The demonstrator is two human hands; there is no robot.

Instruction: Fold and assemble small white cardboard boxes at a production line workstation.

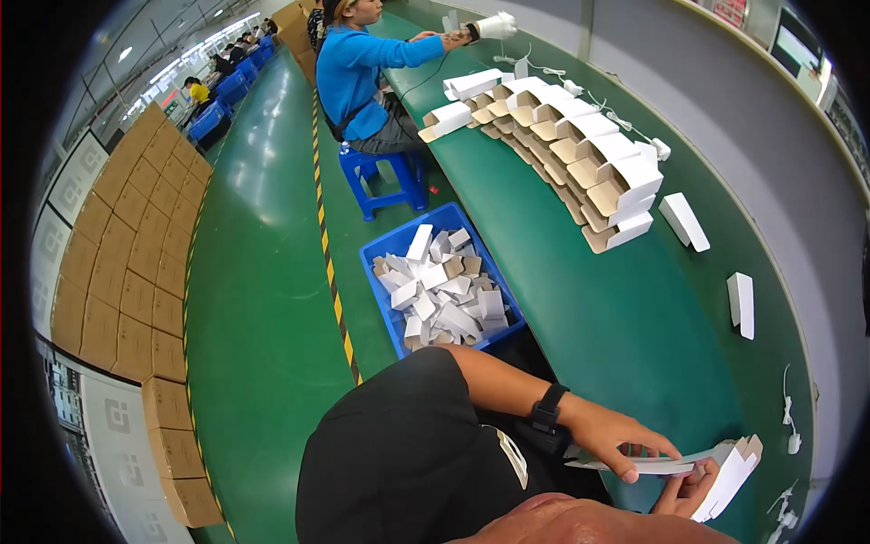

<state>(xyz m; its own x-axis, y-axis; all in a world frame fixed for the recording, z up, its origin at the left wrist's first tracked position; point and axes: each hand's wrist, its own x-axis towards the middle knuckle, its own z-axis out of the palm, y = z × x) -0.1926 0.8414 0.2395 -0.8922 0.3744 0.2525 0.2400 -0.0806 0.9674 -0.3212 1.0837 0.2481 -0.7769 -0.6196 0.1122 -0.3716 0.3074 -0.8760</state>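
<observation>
A flat white carton [675, 465] is gripped by both hands, left hand [621, 440] above, right hand [687, 490] beneath (fingers closed on it), over the green tabletop [634, 326]; a blue bin [442, 281] stands on the floor.

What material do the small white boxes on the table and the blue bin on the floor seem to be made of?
The white boxes look like thin folded cardboard: matte white outside, brown inside at the open ends, with sharp creases. The flat stack held between the left hand and right hand seems to be the same card. The blue bin is probably moulded plastic, with an even colour and a smooth rim.
</observation>
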